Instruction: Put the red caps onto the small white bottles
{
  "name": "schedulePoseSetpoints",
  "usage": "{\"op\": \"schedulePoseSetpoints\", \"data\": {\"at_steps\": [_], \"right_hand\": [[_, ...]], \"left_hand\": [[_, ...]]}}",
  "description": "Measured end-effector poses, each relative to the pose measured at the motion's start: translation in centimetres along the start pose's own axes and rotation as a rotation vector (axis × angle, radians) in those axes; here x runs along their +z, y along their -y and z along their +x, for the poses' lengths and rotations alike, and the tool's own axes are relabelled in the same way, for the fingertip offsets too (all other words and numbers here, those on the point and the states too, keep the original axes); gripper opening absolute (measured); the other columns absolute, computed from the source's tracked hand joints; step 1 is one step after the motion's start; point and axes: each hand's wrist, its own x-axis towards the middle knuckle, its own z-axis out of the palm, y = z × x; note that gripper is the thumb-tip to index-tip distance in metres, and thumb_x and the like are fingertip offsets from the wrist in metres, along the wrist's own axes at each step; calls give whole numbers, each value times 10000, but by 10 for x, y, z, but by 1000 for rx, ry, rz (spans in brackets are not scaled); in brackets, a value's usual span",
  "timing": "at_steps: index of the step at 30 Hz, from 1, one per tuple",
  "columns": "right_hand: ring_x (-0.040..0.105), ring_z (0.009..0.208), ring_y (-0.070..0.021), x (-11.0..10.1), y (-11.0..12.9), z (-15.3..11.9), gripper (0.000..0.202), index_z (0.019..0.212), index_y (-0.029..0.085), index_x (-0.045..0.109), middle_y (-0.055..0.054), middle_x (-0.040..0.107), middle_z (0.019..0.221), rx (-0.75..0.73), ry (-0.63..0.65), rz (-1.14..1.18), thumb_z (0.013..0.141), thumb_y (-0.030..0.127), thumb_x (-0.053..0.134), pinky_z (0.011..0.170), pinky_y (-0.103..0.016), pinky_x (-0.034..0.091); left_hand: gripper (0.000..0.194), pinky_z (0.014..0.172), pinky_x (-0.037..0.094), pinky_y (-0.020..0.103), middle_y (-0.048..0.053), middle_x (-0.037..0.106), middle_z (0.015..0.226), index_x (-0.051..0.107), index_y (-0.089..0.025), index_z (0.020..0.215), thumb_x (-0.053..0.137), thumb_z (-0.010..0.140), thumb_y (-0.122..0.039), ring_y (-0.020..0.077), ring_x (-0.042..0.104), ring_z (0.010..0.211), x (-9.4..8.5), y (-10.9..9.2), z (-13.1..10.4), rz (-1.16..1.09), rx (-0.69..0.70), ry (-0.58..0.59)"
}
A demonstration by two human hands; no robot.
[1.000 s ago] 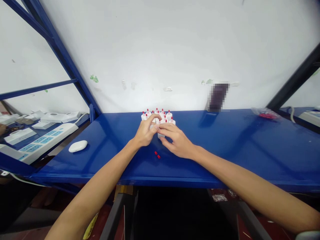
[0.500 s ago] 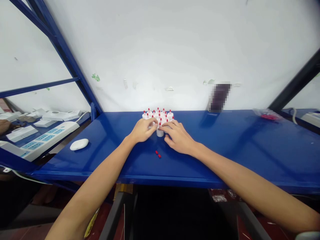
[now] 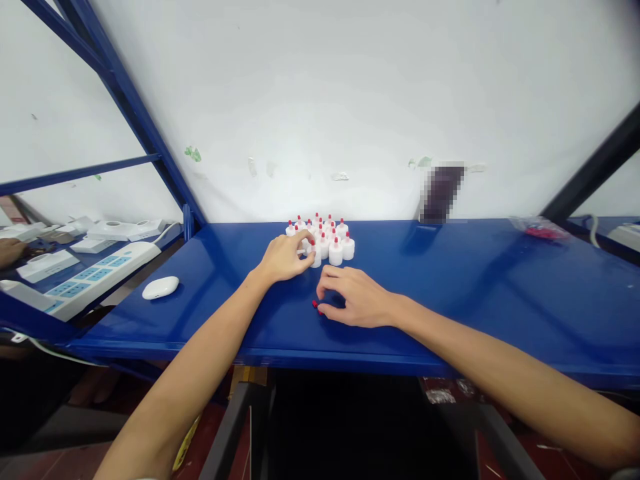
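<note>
Several small white bottles [image 3: 335, 253] with red tips stand in a tight group on the blue table [image 3: 420, 293]. My left hand [image 3: 289, 256] is at the group's left front, thumb and fingers closed around a front bottle [image 3: 316, 258]. Nearer the table's front edge, two small red caps [image 3: 315, 303] lie side by side. My right hand [image 3: 350, 295] is over them with thumb and fingers apart, the thumb tip at the right cap, which it partly covers. Nothing shows between the fingers of that hand.
A white oval case [image 3: 161, 288] lies at the left, near a power strip [image 3: 90, 277] and white boxes. A blurred dark object [image 3: 441, 193] leans on the wall. A plastic bag [image 3: 543, 229] with red pieces lies back right. Another person's hand [image 3: 11, 251] shows far left.
My right hand has left the bottles and come down towards me to the red caps. My left hand has stayed by the group, and the front bottle has shifted slightly left and back.
</note>
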Motion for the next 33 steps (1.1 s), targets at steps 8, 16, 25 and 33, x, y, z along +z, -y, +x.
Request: {"op": "schedulePoseSetpoints", "data": {"at_steps": [8,16,25,33], "right_hand": [[612,879,-181,8,-10,3,320,1293,231,599,-47,662,998,-85,72,50,1037,230,407,831,-356,463],[603,836,-158,7,-18,3,265,1124,236,728,-57,607,1034,-150,131,97,1014,246,486,802,-318,503],[523,556,-104,8,-20,12,49,878,184,671,58,573,607,147,-396,68,890,203,628,734,-291,394],[487,500,-94,11,-19,11,28,843,186,653,59,560,580,78,-519,150,839,206,633,586,-238,414]], "left_hand": [[296,614,369,260,-20,615,634,633,-192,1070,497,907,-399,149,547,555,-9,-5,-2,-125,-16,-150],[371,599,371,252,-32,537,570,641,-172,992,387,974,-443,123,494,522,-2,-2,-4,-312,49,-229],[550,609,404,260,-22,548,573,586,-153,1141,240,975,-548,139,512,527,1,-11,-9,-554,234,-51],[544,601,396,273,8,612,658,520,-144,1280,255,963,-498,158,527,544,0,-27,-10,-464,366,109]]}}
